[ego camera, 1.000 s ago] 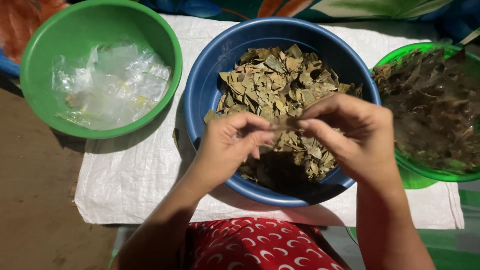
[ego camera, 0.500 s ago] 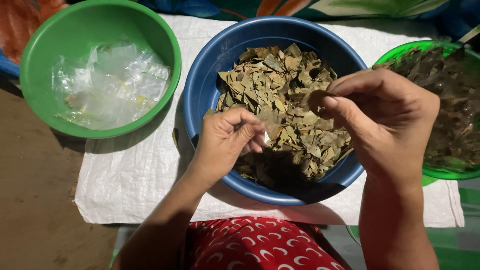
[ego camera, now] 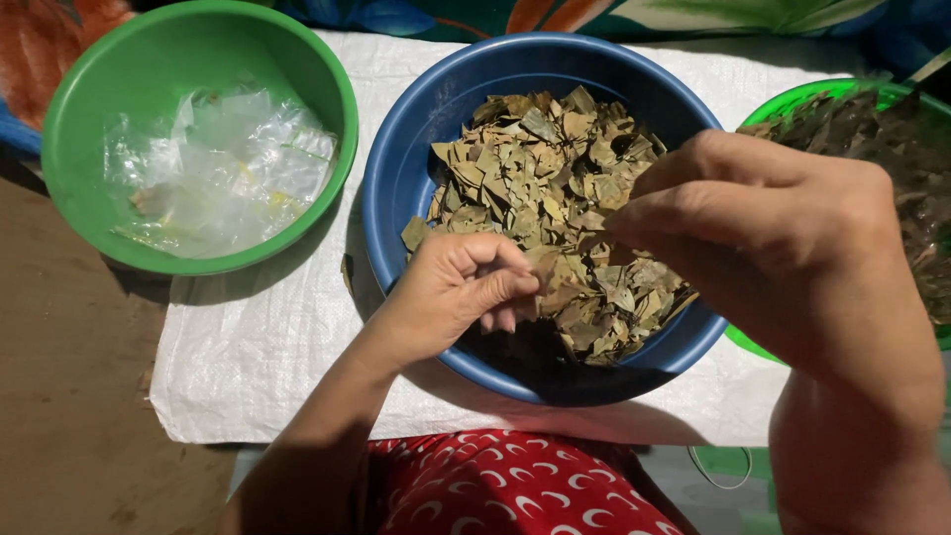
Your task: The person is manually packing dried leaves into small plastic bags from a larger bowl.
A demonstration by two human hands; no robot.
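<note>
- The left hand (ego camera: 451,297) hovers over the near side of the blue bowl (ego camera: 406,188), fingers curled together on a dry leaf piece (ego camera: 543,260).
- The right hand (ego camera: 783,238) is raised above the bowl's right side, fingertips pinched together; what they grip, I cannot tell.
- Dried leaves (ego camera: 555,188) fill the blue bowl.
- A green bowl (ego camera: 89,109) on the left holds clear plastic (ego camera: 218,168).
- Both bowls sit on a white woven sack (ego camera: 267,357).

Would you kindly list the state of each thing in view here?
blue bowl: about half full of dry leaf pieces.
left green bowl: holds crumpled clear plastic.
right green bowl: holds darker leaves.
left hand: fingers curled, pinching a leaf piece.
right hand: raised over the blue bowl, fingers pinched.
white woven sheet: spread flat under the bowls.
</note>
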